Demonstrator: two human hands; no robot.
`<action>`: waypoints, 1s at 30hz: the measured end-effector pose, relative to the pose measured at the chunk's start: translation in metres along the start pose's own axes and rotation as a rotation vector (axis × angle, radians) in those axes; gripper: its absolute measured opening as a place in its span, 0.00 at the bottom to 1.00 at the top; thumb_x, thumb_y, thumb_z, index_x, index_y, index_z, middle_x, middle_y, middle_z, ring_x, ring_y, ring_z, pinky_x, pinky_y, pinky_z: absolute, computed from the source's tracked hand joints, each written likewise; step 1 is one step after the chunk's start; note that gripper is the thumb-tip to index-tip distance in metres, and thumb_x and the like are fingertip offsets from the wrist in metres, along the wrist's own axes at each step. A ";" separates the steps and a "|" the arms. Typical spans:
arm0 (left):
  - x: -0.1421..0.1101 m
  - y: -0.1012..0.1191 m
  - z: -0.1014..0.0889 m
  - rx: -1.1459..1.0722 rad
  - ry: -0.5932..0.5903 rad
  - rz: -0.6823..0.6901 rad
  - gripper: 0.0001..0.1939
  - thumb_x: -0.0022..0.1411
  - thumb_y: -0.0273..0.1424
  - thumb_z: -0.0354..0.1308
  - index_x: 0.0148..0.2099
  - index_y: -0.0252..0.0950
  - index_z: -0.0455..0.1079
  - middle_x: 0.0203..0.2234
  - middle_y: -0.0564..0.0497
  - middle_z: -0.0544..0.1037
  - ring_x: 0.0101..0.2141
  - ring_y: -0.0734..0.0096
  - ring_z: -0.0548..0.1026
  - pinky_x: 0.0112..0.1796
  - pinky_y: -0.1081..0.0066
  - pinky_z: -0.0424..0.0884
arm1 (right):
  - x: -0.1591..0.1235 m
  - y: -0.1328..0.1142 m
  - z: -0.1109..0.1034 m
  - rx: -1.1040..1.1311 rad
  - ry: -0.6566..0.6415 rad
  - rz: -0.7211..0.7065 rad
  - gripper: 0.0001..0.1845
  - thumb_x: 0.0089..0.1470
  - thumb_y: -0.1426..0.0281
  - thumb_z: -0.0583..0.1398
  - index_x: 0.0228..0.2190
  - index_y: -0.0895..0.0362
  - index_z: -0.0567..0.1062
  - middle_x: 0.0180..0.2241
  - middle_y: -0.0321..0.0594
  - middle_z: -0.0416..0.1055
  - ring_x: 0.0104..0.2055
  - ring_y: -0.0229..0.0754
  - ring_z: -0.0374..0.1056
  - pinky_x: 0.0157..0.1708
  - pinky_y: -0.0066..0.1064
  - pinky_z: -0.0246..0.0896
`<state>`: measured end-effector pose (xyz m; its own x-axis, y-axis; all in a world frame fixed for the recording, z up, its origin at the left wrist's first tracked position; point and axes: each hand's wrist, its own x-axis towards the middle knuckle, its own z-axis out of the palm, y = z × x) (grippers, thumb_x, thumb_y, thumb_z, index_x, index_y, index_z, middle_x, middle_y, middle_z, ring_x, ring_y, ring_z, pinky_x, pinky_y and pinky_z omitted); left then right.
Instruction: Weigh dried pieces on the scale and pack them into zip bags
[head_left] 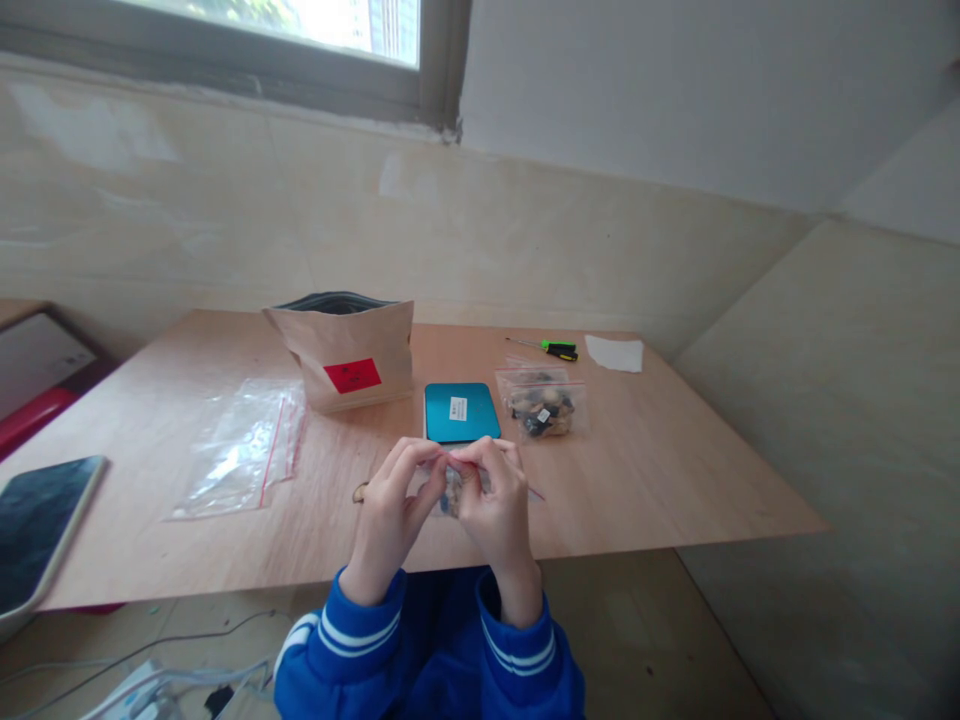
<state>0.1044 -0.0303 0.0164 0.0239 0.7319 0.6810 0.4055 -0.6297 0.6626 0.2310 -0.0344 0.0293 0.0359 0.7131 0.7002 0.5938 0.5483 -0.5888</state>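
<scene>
My left hand [396,505] and my right hand [495,500] meet near the table's front edge, thumbs and fingers pinched together on the top edge of a small clear zip bag [452,497]. Some pale and dark pieces show inside this bag, mostly hidden by my fingers. Just beyond my hands lies a flat blue device with a white label, perhaps a small scale [480,400]. A little brown piece [360,492] sits left of my left hand. To the right rest filled zip bags [551,408] of brown and black pieces, one with a white label.
A brown paper pouch [352,345] with a red label stands open behind. Flat zip bags [232,460] lie left, and a tablet [45,525] is at the left edge. A green-black screwdriver [551,347] and torn white paper [615,353] lie at the back right. Cables [172,675] run below.
</scene>
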 end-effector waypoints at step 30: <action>0.000 -0.015 -0.020 -0.142 -0.043 -0.212 0.04 0.64 0.33 0.59 0.38 0.39 0.75 0.29 0.53 0.78 0.29 0.73 0.76 0.31 0.75 0.72 | -0.001 0.023 -0.007 0.011 -0.127 0.032 0.13 0.61 0.76 0.59 0.27 0.52 0.78 0.28 0.32 0.80 0.31 0.40 0.73 0.44 0.39 0.57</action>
<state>0.0800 -0.0262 0.0124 -0.0076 0.8599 0.5103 0.2729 -0.4892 0.8284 0.2501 -0.0253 0.0176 -0.0474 0.7794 0.6247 0.5848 0.5287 -0.6152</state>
